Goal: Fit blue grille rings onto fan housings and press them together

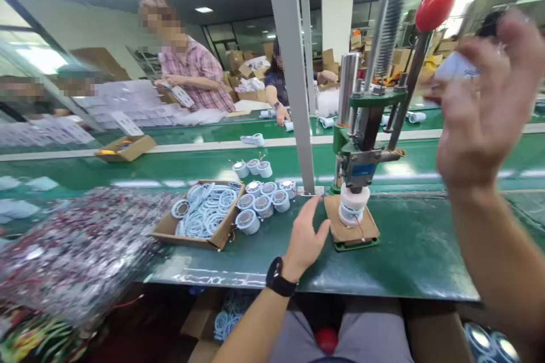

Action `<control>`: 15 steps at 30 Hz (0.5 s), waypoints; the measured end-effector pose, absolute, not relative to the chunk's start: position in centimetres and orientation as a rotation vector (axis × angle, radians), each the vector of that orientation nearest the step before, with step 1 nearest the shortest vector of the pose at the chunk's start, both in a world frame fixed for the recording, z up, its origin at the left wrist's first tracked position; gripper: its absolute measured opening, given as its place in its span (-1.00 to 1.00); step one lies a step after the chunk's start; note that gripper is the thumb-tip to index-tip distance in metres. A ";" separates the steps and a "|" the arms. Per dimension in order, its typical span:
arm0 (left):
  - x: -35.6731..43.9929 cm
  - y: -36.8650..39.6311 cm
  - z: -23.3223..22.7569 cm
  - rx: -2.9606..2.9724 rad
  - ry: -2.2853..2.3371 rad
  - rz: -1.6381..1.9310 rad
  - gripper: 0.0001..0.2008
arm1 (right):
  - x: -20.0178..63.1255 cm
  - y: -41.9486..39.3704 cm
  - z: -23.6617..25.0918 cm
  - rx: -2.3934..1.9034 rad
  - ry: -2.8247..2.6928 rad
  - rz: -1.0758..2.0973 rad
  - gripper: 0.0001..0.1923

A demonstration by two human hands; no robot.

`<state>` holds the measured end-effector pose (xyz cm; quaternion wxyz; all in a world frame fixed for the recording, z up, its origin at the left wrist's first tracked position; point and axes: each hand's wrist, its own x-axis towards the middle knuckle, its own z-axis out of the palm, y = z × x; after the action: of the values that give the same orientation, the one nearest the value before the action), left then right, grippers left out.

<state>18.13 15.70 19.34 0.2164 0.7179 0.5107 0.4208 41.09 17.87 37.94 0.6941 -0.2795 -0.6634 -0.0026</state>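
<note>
A hand-lever press (361,125) with a red knob (436,8) stands on the green bench. Beneath its white pressing pad sits a round white part (351,214) with thin wires, on a cardboard-covered base (334,227). My left hand (303,235), wearing a black watch, is beside the base on its left; thumb and fingers are apart and nothing is in them. My right hand (489,102) is raised to the right of the lever, off the knob, smeared by motion but with fingers visibly spread and nothing held. Several similar round parts (264,207) stand left of my left hand.
A cardboard tray (213,243) of light-blue rings stands at the left, next to a pile of wired parts (97,238). A grey post (292,68) rises behind the bench. Across the green conveyor (204,164), people handle parts. A small open box (128,150) lies there.
</note>
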 end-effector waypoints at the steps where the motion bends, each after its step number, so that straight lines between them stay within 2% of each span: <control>1: 16.2 16.9 20.2 2.034 1.512 1.157 -0.54 | 40.0 17.5 34.7 -0.650 -1.371 -0.035 -0.43; 4: 10.3 23.0 23.4 2.119 1.813 1.046 -0.67 | 37.6 16.8 24.2 -0.831 -1.316 0.054 -0.16; 7: 6.1 30.2 26.0 2.171 2.016 0.765 -0.64 | 36.3 17.0 17.5 -1.087 -1.351 0.263 -0.14; 10: 4.3 35.0 26.4 2.193 2.123 0.448 -0.63 | 35.5 17.4 15.7 -1.238 -1.308 0.356 -0.17; 15: 3.7 38.3 24.1 2.189 2.215 0.096 -0.62 | 35.4 17.2 16.6 -1.319 -1.184 0.319 -0.18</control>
<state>3.69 38.30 24.10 0.0130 0.7027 0.7107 0.0307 35.37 17.20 16.59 0.6211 -0.5739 -0.5153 0.1390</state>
